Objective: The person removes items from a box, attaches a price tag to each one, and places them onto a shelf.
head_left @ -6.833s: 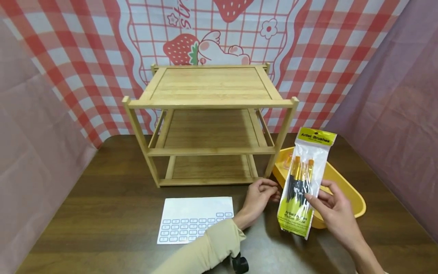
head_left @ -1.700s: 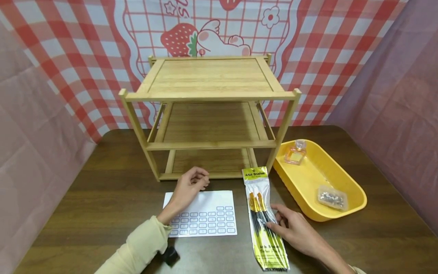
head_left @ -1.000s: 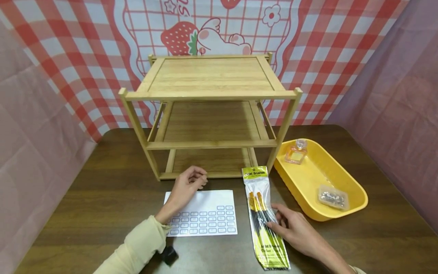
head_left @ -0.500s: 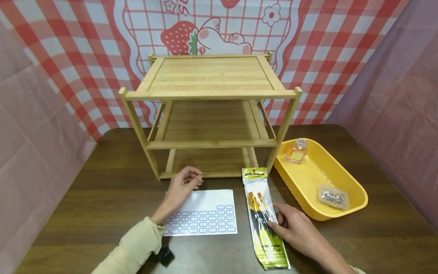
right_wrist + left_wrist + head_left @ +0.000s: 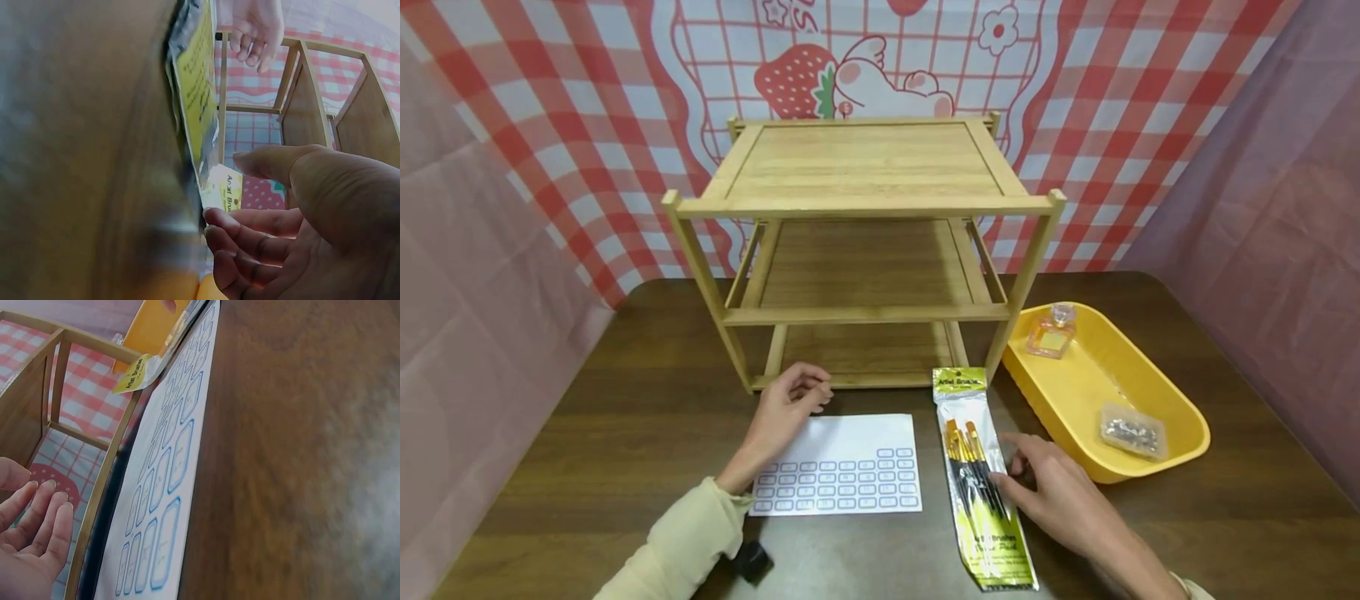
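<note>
A clear packet of artist brushes (image 5: 988, 542), with yellow-green ends, lies flat on the table in front of the rack's right leg. My right hand (image 5: 1060, 496) is at the packet's right edge, thumb and fingers parted; the right wrist view has its fingertips (image 5: 215, 219) right beside that edge and the thumb raised apart. Over the left corner of a white sheet (image 5: 857, 429) printed with rows of blue boxes hovers my left hand (image 5: 778, 417), fingers loosely bent around nothing. The left wrist view shows these fingers (image 5: 40, 512) above the sheet's side.
A three-level wooden rack (image 5: 865, 204) stands behind the sheet. To the right, a yellow tray (image 5: 1086, 379) holds a perfume bottle (image 5: 1051, 333) and a small clear box (image 5: 1133, 432) of tiny pieces. A red-and-white checked cloth (image 5: 1105, 125) hangs behind.
The brush packet, earlier held up before the yellow tray, now lies on the table. My left hand has drifted left across the sheet. My right hand has eased slightly rightward from the packet.
</note>
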